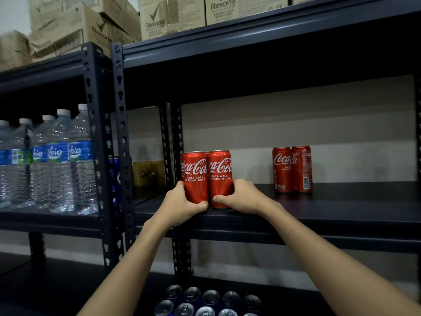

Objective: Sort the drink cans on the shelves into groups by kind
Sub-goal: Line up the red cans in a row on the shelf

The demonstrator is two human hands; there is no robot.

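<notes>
Two red Coca-Cola cans stand upright side by side near the front left of the dark middle shelf [319, 208]. My left hand [182, 205] grips the left can [195, 172] low down, thumb across its base. My right hand [241, 197] grips the right can [220, 172] the same way. A third red can top shows just behind them. Two more red Coca-Cola cans [292, 168] stand together farther right on the same shelf. Several blue cans with silver tops [209, 302] stand in rows on the shelf below.
Several water bottles [57, 160] fill the neighbouring rack to the left. Perforated black uprights [120, 133] divide the two racks. A blue can [115, 176] stands behind the upright. Cardboard Rexona boxes [173, 17] sit on the top shelf.
</notes>
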